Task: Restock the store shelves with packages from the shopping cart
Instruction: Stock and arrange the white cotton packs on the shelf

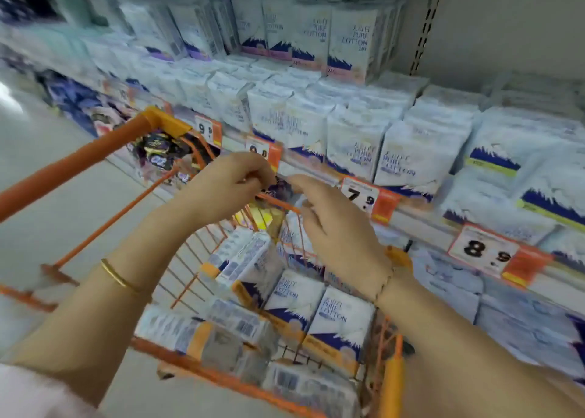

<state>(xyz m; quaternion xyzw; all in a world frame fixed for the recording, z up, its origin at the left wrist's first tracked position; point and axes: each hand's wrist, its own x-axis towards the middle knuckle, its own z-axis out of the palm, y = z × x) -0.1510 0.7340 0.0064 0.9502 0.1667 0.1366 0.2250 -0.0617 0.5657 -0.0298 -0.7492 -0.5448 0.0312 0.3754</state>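
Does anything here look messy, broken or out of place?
Nothing looks spilled or damaged. The white packs in the cart lie jumbled at different angles, and dark purple packets sit at its far end.

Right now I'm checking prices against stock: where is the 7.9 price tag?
In the head view, the 7.9 price tag sits on the shelf edge right of centre, just beyond the right hand, below white Pure Cotton packs.
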